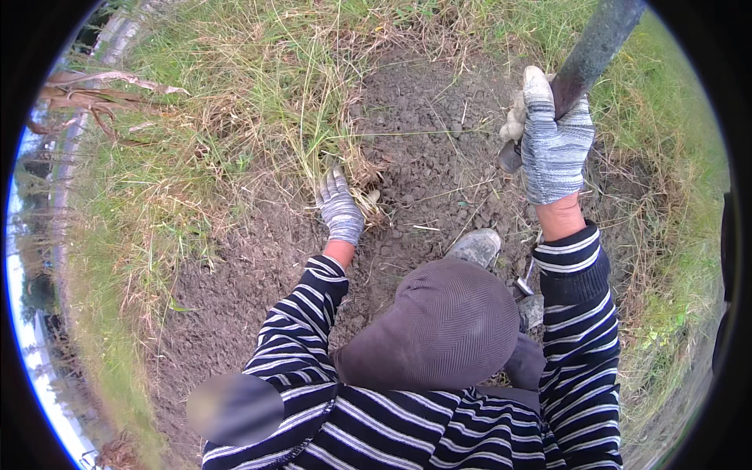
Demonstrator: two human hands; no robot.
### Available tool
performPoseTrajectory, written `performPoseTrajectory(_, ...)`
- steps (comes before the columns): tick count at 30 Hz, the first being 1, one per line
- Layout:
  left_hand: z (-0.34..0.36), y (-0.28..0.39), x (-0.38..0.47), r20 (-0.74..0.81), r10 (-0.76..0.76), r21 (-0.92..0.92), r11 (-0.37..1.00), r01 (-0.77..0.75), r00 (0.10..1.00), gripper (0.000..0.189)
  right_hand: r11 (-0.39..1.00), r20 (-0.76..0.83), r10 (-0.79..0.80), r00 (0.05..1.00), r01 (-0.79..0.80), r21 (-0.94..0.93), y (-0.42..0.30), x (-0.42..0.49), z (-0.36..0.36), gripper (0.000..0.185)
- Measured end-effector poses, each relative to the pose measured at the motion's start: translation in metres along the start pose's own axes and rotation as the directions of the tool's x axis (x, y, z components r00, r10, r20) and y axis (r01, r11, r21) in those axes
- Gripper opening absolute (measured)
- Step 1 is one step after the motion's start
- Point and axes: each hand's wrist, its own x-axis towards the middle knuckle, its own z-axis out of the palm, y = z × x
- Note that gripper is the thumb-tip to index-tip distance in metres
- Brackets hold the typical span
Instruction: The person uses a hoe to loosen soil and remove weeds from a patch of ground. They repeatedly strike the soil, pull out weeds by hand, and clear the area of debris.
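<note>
My left hand [339, 208] wears a grey-and-white knitted glove and lies against the base of a grass clump [365, 176]. Its fingers are stretched forward among the stems; the palm and thumb are hidden, so a grip cannot be made out. Pale stem bases [370, 201] show just right of that hand. My right hand [552, 138], gloved alike, is closed around the handle of a hand tool. A dark, broad, worn blade-like part [600, 50] slants up and right out of the picture. The rounded handle butt [510, 157] sticks out below the curled fingers.
Broken brown soil [429, 153] lies between my hands and left of my knee [458, 323]. Tall green and dry grass [252, 76] grows beyond it, with more at right. A shoe [477, 247] rests on the soil. Withered leaves [100, 97] hang at far left.
</note>
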Motion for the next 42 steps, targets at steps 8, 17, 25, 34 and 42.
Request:
performPoseTrajectory(8,-0.001,0.000,0.087,0.445,0.180,0.338,0.873,-0.351,0.877,0.062,0.083,0.005,0.887,0.461,-0.150,-0.985,0.126,-0.158,-0.091,0.055)
performPoseTrajectory(17,0.085,-0.062,0.160,0.634,0.007,0.188,0.969,-0.162,0.774,0.042,0.153,-0.233,0.659,0.715,-0.432,-0.889,0.004,-0.195,-0.240,0.035)
performPoseTrajectory(25,0.026,-0.006,0.188,0.421,0.483,-0.236,0.876,-0.421,0.768,0.016,0.363,-0.629,0.624,0.464,-0.885,-0.292,-0.066,-0.219,-0.273,0.026)
performPoseTrajectory(34,-0.021,0.073,0.197,0.433,0.254,-0.569,0.821,0.044,0.865,0.029,0.563,-0.595,0.675,0.437,-0.826,0.032,-0.074,-0.201,-0.263,0.024)
performPoseTrajectory(42,-0.006,0.055,0.207,0.517,0.393,-0.804,0.528,0.273,0.761,0.025,0.557,-0.557,0.707,0.436,-0.829,0.058,-0.076,-0.201,-0.262,0.022)
